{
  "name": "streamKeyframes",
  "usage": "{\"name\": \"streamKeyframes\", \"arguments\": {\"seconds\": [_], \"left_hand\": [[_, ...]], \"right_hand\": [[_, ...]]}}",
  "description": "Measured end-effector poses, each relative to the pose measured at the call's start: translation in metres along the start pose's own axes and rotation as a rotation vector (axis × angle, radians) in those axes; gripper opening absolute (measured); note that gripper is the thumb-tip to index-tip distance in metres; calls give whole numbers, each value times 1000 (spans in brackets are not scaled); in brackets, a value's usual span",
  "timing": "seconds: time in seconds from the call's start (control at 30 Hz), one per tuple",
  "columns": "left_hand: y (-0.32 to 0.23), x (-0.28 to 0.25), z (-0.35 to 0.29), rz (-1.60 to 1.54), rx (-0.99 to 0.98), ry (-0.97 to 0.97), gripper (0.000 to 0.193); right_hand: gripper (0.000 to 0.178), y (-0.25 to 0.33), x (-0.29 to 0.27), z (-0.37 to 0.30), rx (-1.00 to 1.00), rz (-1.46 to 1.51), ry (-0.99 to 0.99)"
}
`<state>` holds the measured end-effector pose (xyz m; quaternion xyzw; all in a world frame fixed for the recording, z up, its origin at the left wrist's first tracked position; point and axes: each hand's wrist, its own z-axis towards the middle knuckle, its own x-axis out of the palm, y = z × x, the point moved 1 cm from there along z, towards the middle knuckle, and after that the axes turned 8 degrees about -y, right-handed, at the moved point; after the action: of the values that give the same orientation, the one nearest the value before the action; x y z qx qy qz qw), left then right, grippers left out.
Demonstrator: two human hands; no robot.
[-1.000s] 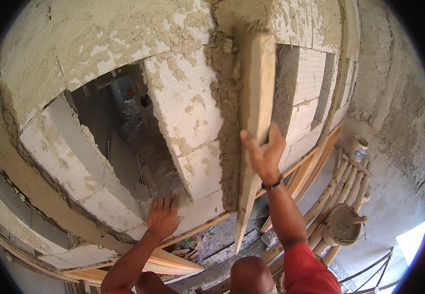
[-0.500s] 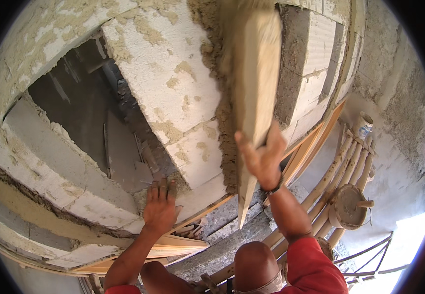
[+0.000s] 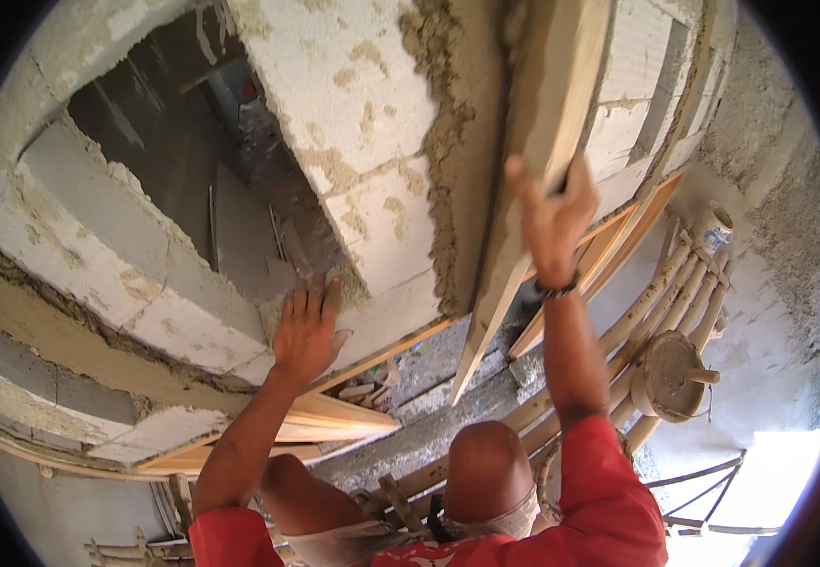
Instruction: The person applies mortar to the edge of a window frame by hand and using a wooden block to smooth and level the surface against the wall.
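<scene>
My right hand [image 3: 553, 222] grips a long wooden board [image 3: 553, 99], thumb on its left edge and fingers on its right. The board stands lengthwise against the wall, its narrow lower end hanging free below the block edge. Left of it runs a band of smooth wet mortar [image 3: 479, 113], edged by a rough ridge of mortar [image 3: 442, 156]. My left hand [image 3: 308, 331] lies flat, fingers spread, on the lower corner of the opening in the white block wall [image 3: 386, 222]. It holds nothing.
A dark opening [image 3: 192, 161] in the wall lies at the left. Lower right, a scaffold of wooden poles [image 3: 651, 312] carries a round mortar-caked pan [image 3: 667, 376] with a wooden handle and a white bucket [image 3: 717, 227]. Wooden frame pieces [image 3: 353, 416] run below the wall.
The board and my right hand have moved right and upward, showing more smooth mortar to the left. My left hand stays on the wall corner. The whole view has shifted slightly.
</scene>
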<state>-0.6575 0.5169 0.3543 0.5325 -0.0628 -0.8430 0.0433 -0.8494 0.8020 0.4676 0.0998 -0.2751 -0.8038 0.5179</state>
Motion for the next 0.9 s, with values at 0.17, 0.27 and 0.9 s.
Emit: {"name": "streamKeyframes", "arguments": {"seconds": [0.17, 0.27, 0.9], "left_hand": [[0, 3, -6, 23, -34, 43, 91], [-1, 4, -5, 48, -51, 70, 92], [2, 7, -5, 61, -25, 43, 95]], "right_hand": [[58, 13, 21, 30, 13, 66, 9], [58, 4, 24, -3, 35, 58, -2], [50, -51, -2, -193, 145, -35, 343]]}}
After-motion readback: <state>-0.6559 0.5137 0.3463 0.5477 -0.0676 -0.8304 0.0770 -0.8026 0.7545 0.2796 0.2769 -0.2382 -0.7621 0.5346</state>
